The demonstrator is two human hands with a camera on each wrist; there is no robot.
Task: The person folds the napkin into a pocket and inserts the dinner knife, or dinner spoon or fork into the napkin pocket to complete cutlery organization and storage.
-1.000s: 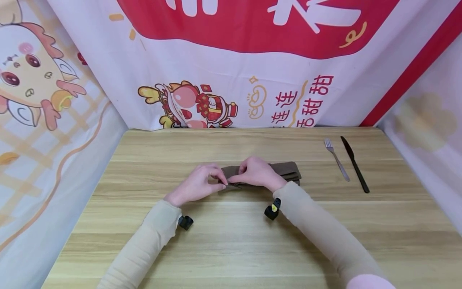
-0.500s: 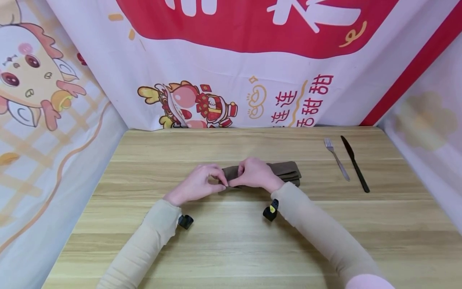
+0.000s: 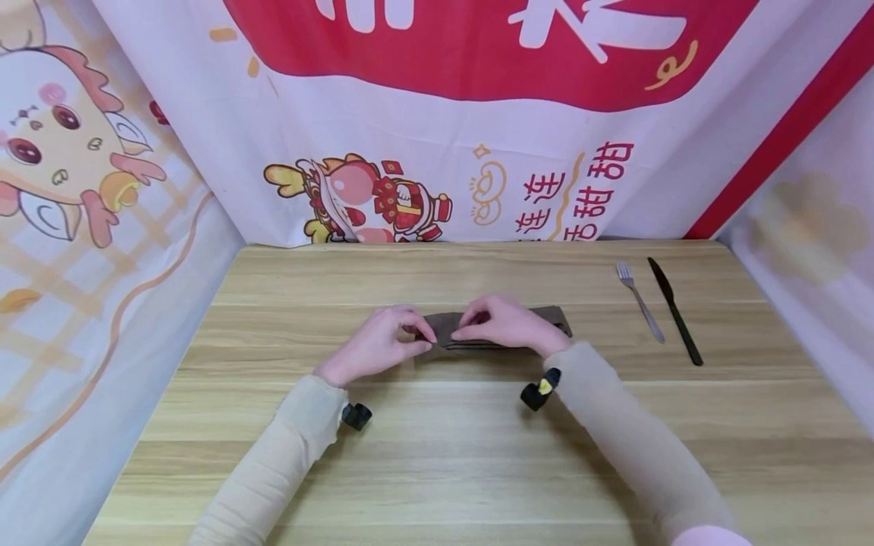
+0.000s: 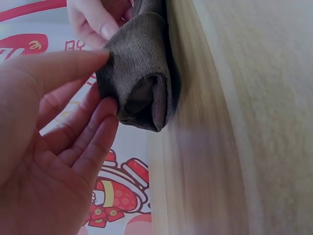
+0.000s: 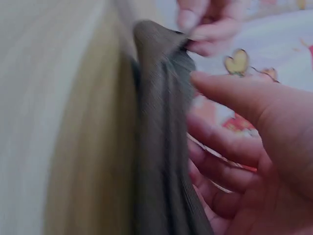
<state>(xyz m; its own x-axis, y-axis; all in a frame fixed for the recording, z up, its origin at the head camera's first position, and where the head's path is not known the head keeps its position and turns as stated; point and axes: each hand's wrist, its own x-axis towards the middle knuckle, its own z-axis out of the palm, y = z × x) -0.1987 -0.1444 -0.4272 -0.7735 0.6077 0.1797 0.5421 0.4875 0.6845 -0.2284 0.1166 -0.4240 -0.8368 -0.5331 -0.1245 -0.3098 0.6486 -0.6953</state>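
A dark brown cloth napkin [image 3: 440, 324], folded into a long narrow strip, lies across the middle of the table. At its left end, my left hand [image 3: 378, 343] pinches the edge between thumb and fingertips. The left wrist view shows that end of the napkin [image 4: 138, 51] as a rolled, hollow opening. My right hand [image 3: 507, 322] holds the strip a little farther right and covers part of it. Seen from the right wrist, the thumb is at the upper edge of the napkin [image 5: 156, 122], with the other fingers behind it; several stacked folds run lengthwise.
A silver fork [image 3: 640, 303] and a black knife [image 3: 674, 311] lie side by side at the back right of the wooden table [image 3: 437, 455]. A printed cloth backdrop [image 3: 423, 129] hangs along the far edge, with more printed cloth at both sides.
My right hand has shifted to the right along the napkin, showing more of its left part. My left hand stays almost in place at the left end.
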